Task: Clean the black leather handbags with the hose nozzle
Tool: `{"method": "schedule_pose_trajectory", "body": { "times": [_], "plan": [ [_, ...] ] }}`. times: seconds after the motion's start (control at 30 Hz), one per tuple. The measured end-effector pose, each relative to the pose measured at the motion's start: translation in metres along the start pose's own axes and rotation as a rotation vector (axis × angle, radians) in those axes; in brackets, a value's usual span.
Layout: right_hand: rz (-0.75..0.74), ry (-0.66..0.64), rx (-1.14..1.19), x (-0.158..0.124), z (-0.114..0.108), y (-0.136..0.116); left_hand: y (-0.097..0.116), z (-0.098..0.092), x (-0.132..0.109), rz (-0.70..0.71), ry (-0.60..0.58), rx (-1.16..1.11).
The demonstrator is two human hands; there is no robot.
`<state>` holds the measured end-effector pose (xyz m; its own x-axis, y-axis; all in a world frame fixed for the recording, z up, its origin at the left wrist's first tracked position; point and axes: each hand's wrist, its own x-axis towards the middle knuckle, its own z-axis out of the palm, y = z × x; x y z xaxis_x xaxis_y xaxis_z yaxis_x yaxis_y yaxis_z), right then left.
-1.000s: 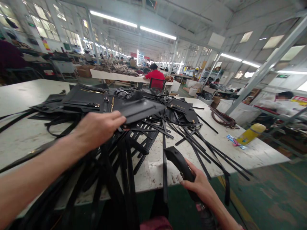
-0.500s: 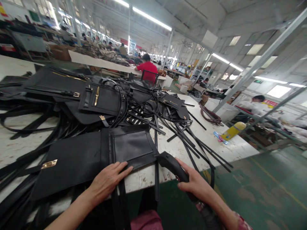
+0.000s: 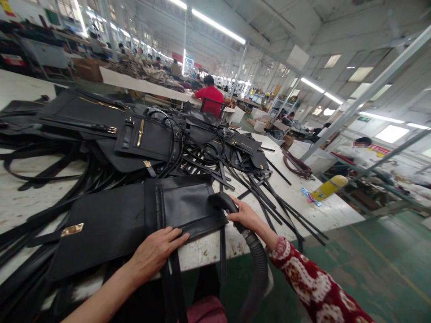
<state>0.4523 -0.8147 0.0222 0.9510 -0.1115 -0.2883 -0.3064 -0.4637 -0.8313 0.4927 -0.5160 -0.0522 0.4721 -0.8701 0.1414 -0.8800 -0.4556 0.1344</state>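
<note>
On the white table (image 3: 23, 85), the black bag piece (image 3: 107, 215) is laid flat at the near edge, hardly shifted from half a second ago. At its left end a gold clasp (image 3: 72, 230) is seen; beyond it, black bags (image 3: 153, 141) are heaped. On its near edge the left hand (image 3: 158, 246) is rested, fingers extended, nothing gripped. The change is found at its right end: the black nozzle (image 3: 219, 200), pointed at the outer edge half a second ago, has been brought in over it; whether the surface is touched cannot be told. By this, the work seems to have been carried onto the piece itself, which is apparently being steadied. The nozzle is clasped by the right hand (image 3: 247, 217), fingers curled around it, above a ribbed hose (image 3: 257, 253). Well right of the piece, a yellow bottle (image 3: 330, 187) is seen.
</note>
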Motion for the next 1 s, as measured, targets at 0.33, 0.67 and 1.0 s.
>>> {"method": "schedule_pose_trajectory", "body": {
  "times": [0.33,0.67,1.0],
  "plan": [
    [0.062,-0.168,0.08,-0.066,-0.016,0.012,-0.005,0.005,0.001,0.005,0.015,-0.075],
    [0.018,-0.127,0.045,0.026,0.011,-0.013,-0.008,0.004,0.0,0.025,0.041,-0.134],
    [-0.053,0.037,0.023,0.112,0.014,-0.036,-0.01,-0.002,0.004,0.042,0.094,-0.253]
  ]
}}
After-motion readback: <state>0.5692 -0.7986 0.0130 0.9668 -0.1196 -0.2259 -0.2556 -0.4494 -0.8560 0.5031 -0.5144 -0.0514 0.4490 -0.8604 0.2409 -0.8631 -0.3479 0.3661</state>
